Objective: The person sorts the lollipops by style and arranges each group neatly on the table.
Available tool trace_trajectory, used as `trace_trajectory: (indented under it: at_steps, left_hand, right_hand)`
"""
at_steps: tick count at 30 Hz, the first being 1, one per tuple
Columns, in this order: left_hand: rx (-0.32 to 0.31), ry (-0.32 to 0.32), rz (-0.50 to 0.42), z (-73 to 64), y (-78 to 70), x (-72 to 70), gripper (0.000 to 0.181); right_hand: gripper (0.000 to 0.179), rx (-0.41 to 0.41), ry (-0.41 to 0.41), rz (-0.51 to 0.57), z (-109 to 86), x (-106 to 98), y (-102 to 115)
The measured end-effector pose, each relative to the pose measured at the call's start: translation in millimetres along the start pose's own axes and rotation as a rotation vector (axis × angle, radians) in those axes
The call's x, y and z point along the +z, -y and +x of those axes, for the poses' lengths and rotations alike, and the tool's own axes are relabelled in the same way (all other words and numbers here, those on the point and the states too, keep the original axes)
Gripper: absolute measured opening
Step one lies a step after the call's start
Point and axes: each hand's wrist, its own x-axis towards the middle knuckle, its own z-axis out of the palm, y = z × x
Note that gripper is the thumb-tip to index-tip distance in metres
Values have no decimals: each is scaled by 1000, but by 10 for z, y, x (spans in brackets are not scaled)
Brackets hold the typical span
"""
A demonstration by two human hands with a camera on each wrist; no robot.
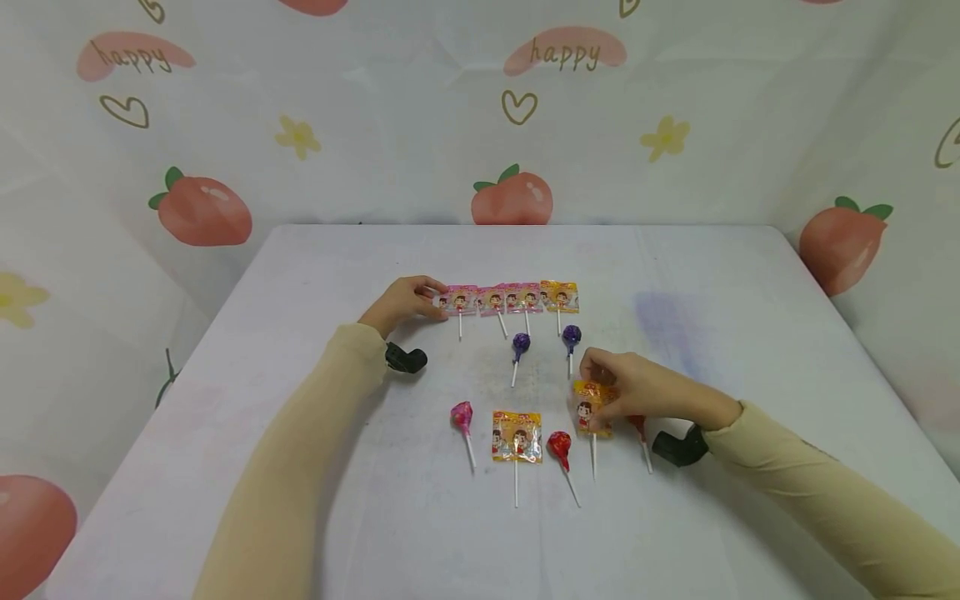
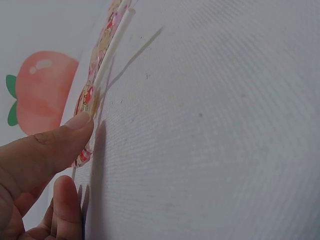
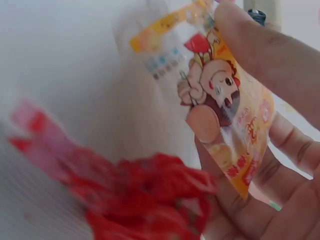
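My left hand (image 1: 406, 303) is at the left end of a row of flat-wrapped lollipops, pinching the edge of a pink-wrapped lollipop (image 1: 461, 300). In the left wrist view its thumb lies against that clear, printed wrapper (image 2: 85, 102), close over the cloth. My right hand (image 1: 637, 387) holds an orange-wrapped lollipop (image 1: 587, 408) by its wrapper, the white stick pointing toward me. The right wrist view shows this orange wrapper (image 3: 215, 100) between thumb and fingers, with a red lollipop (image 3: 155, 195) close below. Part of that red lollipop is hidden by the hand in the head view.
Two more pink-wrapped lollipops (image 1: 522, 297) and an orange one (image 1: 561, 297) continue the row. Purple lollipops (image 1: 572, 336) lie below it. Nearer me are a pink lollipop (image 1: 462, 414), an orange-wrapped one (image 1: 517, 437) and a red one (image 1: 559, 444) on the white-covered table (image 1: 420, 533).
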Motion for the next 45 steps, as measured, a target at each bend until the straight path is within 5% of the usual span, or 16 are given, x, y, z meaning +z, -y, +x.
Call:
trace_trajectory:
  at_steps: [27,38,45]
  left_hand:
    - [-9,10,13,-18,-19,-5,51]
    - [-17,5,-2,-15,-26,5,51]
    - [-6,8,7,2,-8,-4,52]
  right_hand:
    - [40,7,-275,50,18,-277,91]
    - [40,8,-472,44,28,-490,91]
    - [42,-12,-627,147,105,-605,85]
